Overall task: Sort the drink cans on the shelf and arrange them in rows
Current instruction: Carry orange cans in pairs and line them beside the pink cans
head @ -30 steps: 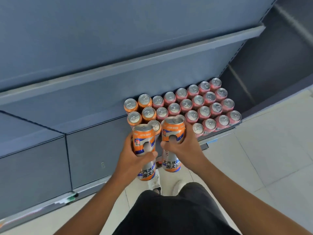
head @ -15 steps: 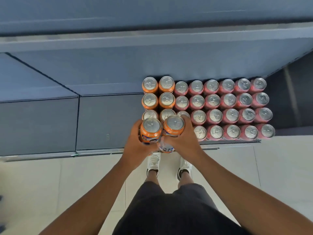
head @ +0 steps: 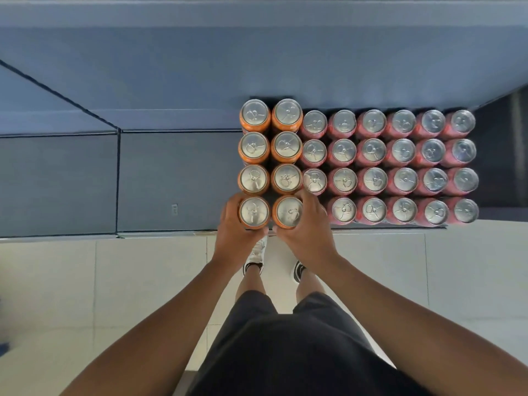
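Gripping the left orange can [head: 254,211] at the shelf's [head: 171,181] front edge, the left hand [head: 230,224] mirrors the right hand [head: 311,230], which grips the right orange can [head: 289,212] beside the pink cans [head: 400,167]. Best to seat both upright and flush with their columns, then release gently.

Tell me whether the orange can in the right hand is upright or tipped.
Upright. The orange can gripped by the right hand shows its round lid straight up, matching the standing orange cans behind it.
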`<state>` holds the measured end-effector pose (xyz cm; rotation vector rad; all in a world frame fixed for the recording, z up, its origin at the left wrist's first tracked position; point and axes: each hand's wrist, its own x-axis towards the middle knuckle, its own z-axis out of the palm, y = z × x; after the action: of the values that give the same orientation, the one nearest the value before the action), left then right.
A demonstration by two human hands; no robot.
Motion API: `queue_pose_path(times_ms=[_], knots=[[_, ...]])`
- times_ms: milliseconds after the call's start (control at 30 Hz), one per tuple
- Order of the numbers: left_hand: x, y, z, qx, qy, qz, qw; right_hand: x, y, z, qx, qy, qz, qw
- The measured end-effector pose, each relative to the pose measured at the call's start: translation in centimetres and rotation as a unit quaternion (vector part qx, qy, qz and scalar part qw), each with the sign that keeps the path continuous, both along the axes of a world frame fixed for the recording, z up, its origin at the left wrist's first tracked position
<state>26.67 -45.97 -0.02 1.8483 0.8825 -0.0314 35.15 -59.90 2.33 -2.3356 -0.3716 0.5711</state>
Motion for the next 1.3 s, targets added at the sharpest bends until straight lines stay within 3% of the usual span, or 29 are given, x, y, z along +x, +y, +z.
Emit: queue_pose_path(times_ms=[133, 333, 933, 1300], knots=[[0.3, -0.1, -1.5, -0.031, -0.009, 0.019, 0.999, -0.3, -0.1, -1.1, -0.089, -0.107, 0.035, 0.99], [-0.2, 0.2, -2.0, -0.036, -0.021, 0.022, 0.999, -0.7, -0.1, -2.2, -0.142, -0.17, 0.052, 0.974], [-1.3, 1.9, 1.4, -0.079, -0.005, -0.053, 0.995, -2.5, -0.7, 0.6, -0.114, -0.029, 0.02, 0.993], [-0.7, 1.0, 1.8, -0.114, -0.009, 0.013, 0.993, -2.0, 0.5, 0.6, -0.069, 0.019, -0.036, 0.997]])
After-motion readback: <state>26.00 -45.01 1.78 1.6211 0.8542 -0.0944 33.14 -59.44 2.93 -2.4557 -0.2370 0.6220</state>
